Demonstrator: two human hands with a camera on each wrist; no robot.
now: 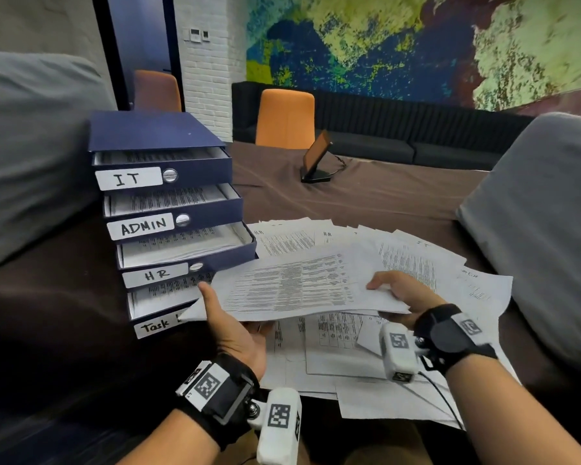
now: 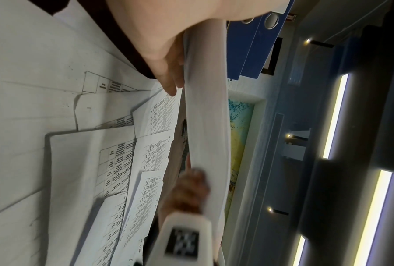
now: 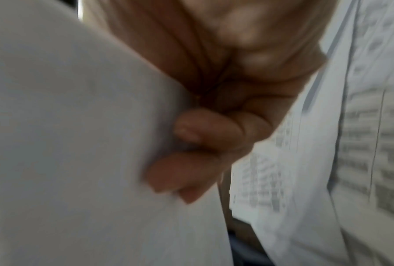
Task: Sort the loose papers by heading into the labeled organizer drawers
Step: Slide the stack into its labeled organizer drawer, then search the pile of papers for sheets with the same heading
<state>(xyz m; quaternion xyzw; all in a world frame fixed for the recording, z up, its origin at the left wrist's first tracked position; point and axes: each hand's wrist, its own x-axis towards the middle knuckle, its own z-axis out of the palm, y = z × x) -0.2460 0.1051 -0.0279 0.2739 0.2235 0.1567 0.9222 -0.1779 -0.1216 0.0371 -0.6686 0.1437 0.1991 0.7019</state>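
Observation:
A printed sheet (image 1: 292, 283) hangs above the table, held by both hands. My left hand (image 1: 230, 325) pinches its near left corner, thumb on top, beside the Task drawer (image 1: 155, 325). My right hand (image 1: 401, 298) grips its right edge, thumb over the top; the right wrist view shows curled fingers (image 3: 200, 144) under the white sheet (image 3: 77, 144). The blue organizer (image 1: 161, 135) stands at left with drawers labelled IT (image 1: 128, 178), ADMIN (image 1: 141, 225), HR (image 1: 155, 275) and Task, all pulled out with papers inside. Loose papers (image 1: 349, 344) lie spread beneath; in the left wrist view the sheet (image 2: 207, 126) shows edge-on.
The brown table (image 1: 383, 203) carries a small tilted tablet on a stand (image 1: 316, 159) at the back. Grey cushions (image 1: 544, 213) flank both sides. An orange chair (image 1: 285, 115) and a dark sofa stand behind the table.

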